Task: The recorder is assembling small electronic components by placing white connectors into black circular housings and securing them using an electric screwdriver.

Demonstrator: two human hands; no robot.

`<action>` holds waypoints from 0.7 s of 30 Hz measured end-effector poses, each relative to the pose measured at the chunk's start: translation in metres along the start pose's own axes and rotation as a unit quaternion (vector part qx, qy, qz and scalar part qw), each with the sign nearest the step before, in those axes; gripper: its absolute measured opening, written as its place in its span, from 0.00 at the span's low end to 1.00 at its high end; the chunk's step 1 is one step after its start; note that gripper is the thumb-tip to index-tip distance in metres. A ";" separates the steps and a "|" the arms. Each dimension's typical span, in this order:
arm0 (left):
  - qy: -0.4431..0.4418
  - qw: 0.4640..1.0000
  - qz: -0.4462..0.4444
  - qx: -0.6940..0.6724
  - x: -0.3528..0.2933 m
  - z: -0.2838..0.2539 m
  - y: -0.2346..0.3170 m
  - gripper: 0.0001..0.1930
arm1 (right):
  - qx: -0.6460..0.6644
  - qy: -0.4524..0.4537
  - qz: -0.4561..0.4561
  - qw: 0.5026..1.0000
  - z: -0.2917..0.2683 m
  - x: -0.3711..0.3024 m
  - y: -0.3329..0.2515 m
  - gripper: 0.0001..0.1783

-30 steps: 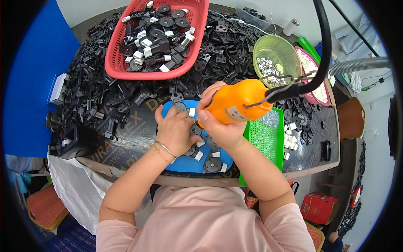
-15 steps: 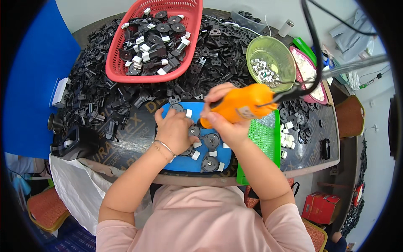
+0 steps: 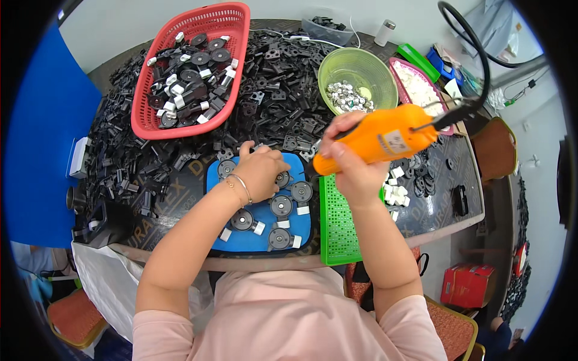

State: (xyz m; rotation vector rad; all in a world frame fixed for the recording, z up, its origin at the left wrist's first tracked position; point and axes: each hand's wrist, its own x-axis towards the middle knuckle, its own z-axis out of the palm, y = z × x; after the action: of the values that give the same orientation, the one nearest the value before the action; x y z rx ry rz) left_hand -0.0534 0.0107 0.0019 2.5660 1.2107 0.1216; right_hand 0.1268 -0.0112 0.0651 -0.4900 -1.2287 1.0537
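Observation:
My right hand (image 3: 356, 165) is wrapped round an orange electric screwdriver (image 3: 394, 138), whose dark tip points down-left near the blue mat's right edge. Over the far part of that blue mat (image 3: 260, 239), my left hand (image 3: 262, 173) has its fingers curled round a black round wheel part (image 3: 283, 179), mostly hidden beneath them. Several similar parts with white end caps lie on the mat, among them one wheel part (image 3: 281, 206) in the middle and another wheel part (image 3: 242, 220) nearer me. A green perforated tray (image 3: 341, 225) sits right of the mat, under the screwdriver.
A red basket (image 3: 139, 111) of assembled parts stands on a wide heap of black pieces (image 3: 277, 84). Beyond my right hand are a green colander (image 3: 385, 81) with small metal pieces and a pink basket (image 3: 394, 65) of white pieces. The screwdriver's cable (image 3: 483, 60) hangs at right.
The screwdriver in my right hand has lifted away from the wheel parts, to the right. My left hand has shifted toward the mat's far edge. The whole view has moved slightly.

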 end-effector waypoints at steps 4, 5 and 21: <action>-0.037 0.998 0.018 -0.043 0.004 -0.002 0.001 0.29 | -0.065 0.072 -0.073 0.993 -0.028 -0.004 -0.017 0.16; -0.037 0.998 0.019 -0.042 0.002 -0.003 0.001 0.29 | -0.092 0.103 -0.083 0.987 -0.033 -0.006 -0.019 0.16; 0.155 0.979 -0.128 -0.017 -0.067 -0.011 -0.027 0.32 | -0.122 0.132 -0.041 0.983 -0.060 -0.023 0.012 0.16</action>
State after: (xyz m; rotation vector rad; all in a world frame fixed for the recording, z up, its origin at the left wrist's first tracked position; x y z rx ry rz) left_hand -0.1189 -0.0214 0.0078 2.3971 1.6230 0.4957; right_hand 0.1783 -0.0118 0.0246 -0.7377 -1.1357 0.7441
